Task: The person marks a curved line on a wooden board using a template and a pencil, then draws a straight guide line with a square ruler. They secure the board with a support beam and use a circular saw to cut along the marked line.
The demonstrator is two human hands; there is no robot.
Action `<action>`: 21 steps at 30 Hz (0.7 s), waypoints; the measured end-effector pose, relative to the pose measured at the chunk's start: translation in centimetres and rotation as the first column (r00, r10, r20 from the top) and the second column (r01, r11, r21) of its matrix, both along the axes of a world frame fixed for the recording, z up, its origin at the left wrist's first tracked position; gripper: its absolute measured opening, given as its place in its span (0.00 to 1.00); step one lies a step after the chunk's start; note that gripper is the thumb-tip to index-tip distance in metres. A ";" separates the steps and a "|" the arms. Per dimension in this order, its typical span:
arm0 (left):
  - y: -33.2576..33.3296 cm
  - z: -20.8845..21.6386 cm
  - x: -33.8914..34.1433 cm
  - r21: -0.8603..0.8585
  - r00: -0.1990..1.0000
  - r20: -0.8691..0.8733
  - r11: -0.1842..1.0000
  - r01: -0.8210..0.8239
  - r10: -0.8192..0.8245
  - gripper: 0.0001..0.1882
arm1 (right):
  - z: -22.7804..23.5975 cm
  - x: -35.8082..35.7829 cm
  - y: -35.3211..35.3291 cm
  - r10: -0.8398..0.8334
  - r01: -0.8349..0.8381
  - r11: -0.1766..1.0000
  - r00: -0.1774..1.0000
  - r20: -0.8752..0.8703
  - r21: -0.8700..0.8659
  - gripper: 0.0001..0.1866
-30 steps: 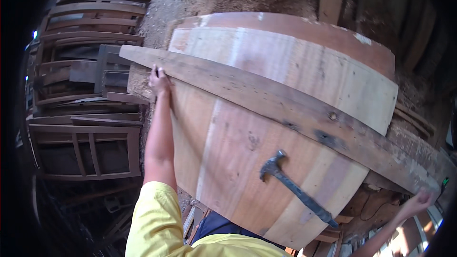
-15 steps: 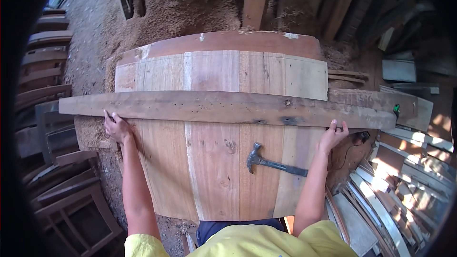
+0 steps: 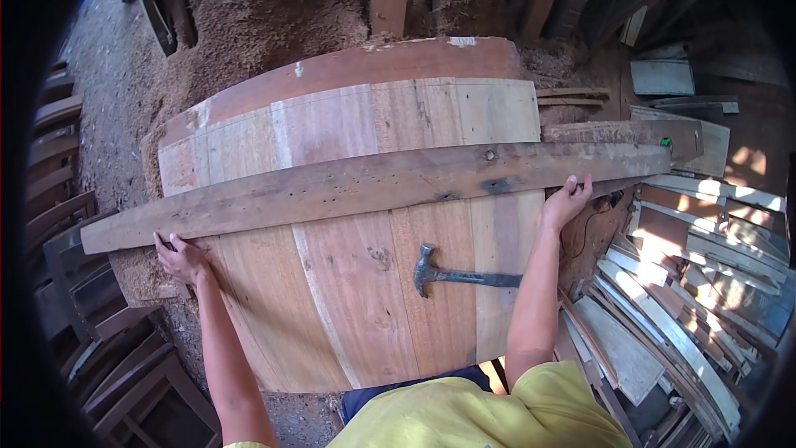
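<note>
A long, dark, weathered plank (image 3: 356,189) with small holes and a few blackened spots lies across a wide panel of pale boards (image 3: 356,282), overhanging it on both sides. My left hand (image 3: 181,259) grips the plank's near edge toward its left end, the fingertips at the edge and the rest partly under it. Toward the other end, my right hand (image 3: 566,202) holds the same edge; some of its fingers are hidden beneath the wood. A claw hammer (image 3: 468,277) rests on the panel's right half, head to the left, its handle end hidden behind my right forearm.
Past the panel's far edge shows a reddish curved board (image 3: 332,70). Sawdust (image 3: 249,17) is heaped beyond it. Wooden frames (image 3: 157,398) stand on the left. Many wood strips and offcuts (image 3: 663,323) are piled on the right, with a dark cable (image 3: 584,232) nearby.
The whole view has turned, so the panel and plank now slant, left end lower. Both hands keep their hold; the plank and hammer look nearly unmoved on the panel.
</note>
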State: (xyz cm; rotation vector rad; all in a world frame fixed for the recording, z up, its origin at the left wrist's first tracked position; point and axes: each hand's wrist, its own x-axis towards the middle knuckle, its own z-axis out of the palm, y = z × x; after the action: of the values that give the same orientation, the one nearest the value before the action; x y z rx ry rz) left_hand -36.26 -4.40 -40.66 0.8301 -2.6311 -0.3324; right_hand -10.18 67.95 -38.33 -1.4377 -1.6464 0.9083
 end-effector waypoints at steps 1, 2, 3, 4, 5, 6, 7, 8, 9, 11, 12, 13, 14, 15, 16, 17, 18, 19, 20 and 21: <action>-0.4 0.1 0.0 -0.004 1.000 0.002 1.000 -0.011 0.011 0.31 | 0.1 -0.2 -0.2 0.027 -0.027 0.999 1.000 0.013 -0.027 0.32; -1.2 0.1 -0.1 -0.013 1.000 -0.010 1.000 0.000 0.000 0.32 | 0.6 -0.7 -0.7 0.055 -0.054 0.997 0.998 0.021 -0.057 0.34; -1.9 -0.1 -0.3 -0.023 1.000 -0.022 1.000 0.011 -0.012 0.32 | 0.8 -1.2 -1.1 0.084 -0.081 0.993 0.996 0.028 -0.088 0.36; -1.7 -0.3 -0.4 -0.025 0.999 -0.027 0.999 0.026 -0.027 0.32 | 0.7 -1.0 -0.9 0.106 -0.105 0.992 0.994 0.003 -0.069 0.37; -1.5 -0.5 -0.3 -0.029 0.999 -0.032 0.999 0.042 -0.043 0.32 | 0.6 -0.9 -0.6 0.129 -0.130 0.990 0.991 -0.021 -0.050 0.39; -1.2 -0.7 -0.1 -0.035 0.998 -0.036 0.998 0.058 -0.059 0.32 | 0.4 -0.8 -0.4 0.153 -0.154 0.987 0.987 -0.046 -0.032 0.41; -0.9 -0.6 0.0 -0.045 0.996 -0.040 0.996 0.074 -0.076 0.32 | 0.5 -0.8 -0.6 0.145 -0.146 0.988 0.989 -0.028 -0.039 0.41; -1.0 -0.3 0.0 -0.038 0.996 -0.044 0.996 0.080 -0.082 0.32 | 0.9 -1.2 -0.9 0.141 -0.141 0.989 0.990 -0.014 -0.049 0.40; -1.1 0.0 0.1 -0.031 0.995 -0.047 0.996 0.086 -0.087 0.32 | 1.2 -1.6 -1.3 0.137 -0.137 0.989 0.991 0.000 -0.059 0.40; -0.2 0.2 0.1 -0.008 0.995 -0.034 0.996 0.091 -0.091 0.33 | 1.2 -1.4 -1.0 0.118 -0.118 0.991 0.993 0.001 -0.057 0.40; 0.3 0.4 0.2 -0.001 0.996 -0.020 0.996 0.087 -0.087 0.33 | 1.1 -1.3 -0.9 0.109 -0.108 0.993 0.994 0.002 -0.055 0.40; 0.5 0.6 0.2 0.007 0.997 -0.004 0.997 0.080 -0.080 0.33 | 1.2 -1.3 -0.9 0.110 -0.109 0.992 0.994 0.012 -0.060 0.40; 0.5 0.8 0.2 0.028 0.996 -0.002 0.996 0.084 -0.084 0.33 | 1.3 -1.3 -0.9 0.110 -0.109 0.992 0.994 0.023 -0.063 0.40; 0.5 0.9 0.1 0.050 0.996 -0.001 0.995 0.088 -0.088 0.33 | 1.2 -1.3 -0.9 0.111 -0.109 0.992 0.993 0.034 -0.066 0.40; 0.3 1.0 0.3 0.070 0.996 -0.002 0.994 0.089 -0.089 0.33 | 0.9 -1.1 -0.7 0.111 -0.108 0.992 0.993 0.035 -0.059 0.41; -0.1 0.9 0.3 0.063 0.995 -0.007 0.993 0.100 -0.099 0.33 | 0.5 -1.0 -0.5 0.110 -0.108 0.993 0.993 0.037 -0.052 0.42; -0.6 0.8 0.2 0.057 0.994 -0.012 0.992 0.110 -0.110 0.33 | 0.2 -0.8 -0.3 0.109 -0.107 0.993 0.993 0.039 -0.044 0.42; -0.8 0.7 0.1 0.051 0.993 -0.018 0.991 0.120 -0.120 0.33 | 0.2 -0.9 -0.4 0.111 -0.109 0.993 0.993 0.037 -0.048 0.42; -0.9 0.5 0.2 0.059 0.992 -0.023 0.990 0.127 -0.126 0.34 | 0.3 -1.0 -0.5 0.113 -0.112 0.992 0.993 0.035 -0.052 0.43; -1.0 0.4 0.3 0.054 0.991 -0.020 0.990 0.132 -0.131 0.34 | 0.4 -1.0 -0.5 0.115 -0.114 0.992 0.993 0.033 -0.056 0.43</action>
State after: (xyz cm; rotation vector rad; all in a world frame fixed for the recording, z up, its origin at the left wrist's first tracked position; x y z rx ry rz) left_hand -35.95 -5.43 -40.22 0.6698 -2.6786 -0.4469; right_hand -11.21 67.41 -37.96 -1.4145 -1.7583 1.0028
